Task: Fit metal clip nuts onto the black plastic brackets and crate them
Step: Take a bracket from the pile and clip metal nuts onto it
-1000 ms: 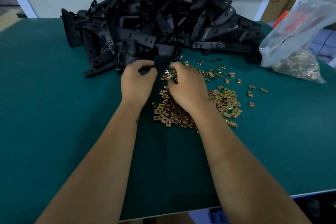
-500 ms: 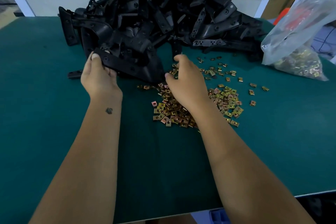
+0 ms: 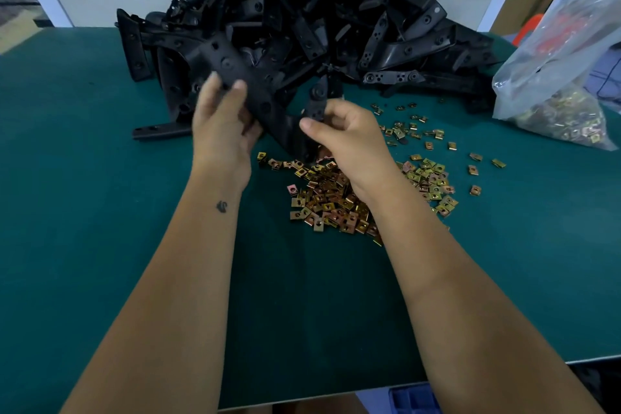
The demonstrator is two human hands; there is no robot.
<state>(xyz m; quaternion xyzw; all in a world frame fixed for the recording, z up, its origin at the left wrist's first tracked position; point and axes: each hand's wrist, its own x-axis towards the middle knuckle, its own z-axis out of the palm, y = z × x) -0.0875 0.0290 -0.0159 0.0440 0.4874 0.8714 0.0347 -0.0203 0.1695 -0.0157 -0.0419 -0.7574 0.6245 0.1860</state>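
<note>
the left hand grips a stiff, light-looking black plastic bracket above the clip nuts on the tabletop, while the right hand pinches its tab end, a sensible hold.

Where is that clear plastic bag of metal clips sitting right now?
The clear plastic bag of metal clips lies at the far right edge of the green table in the head view, just right of the heap of black plastic brackets.
</note>
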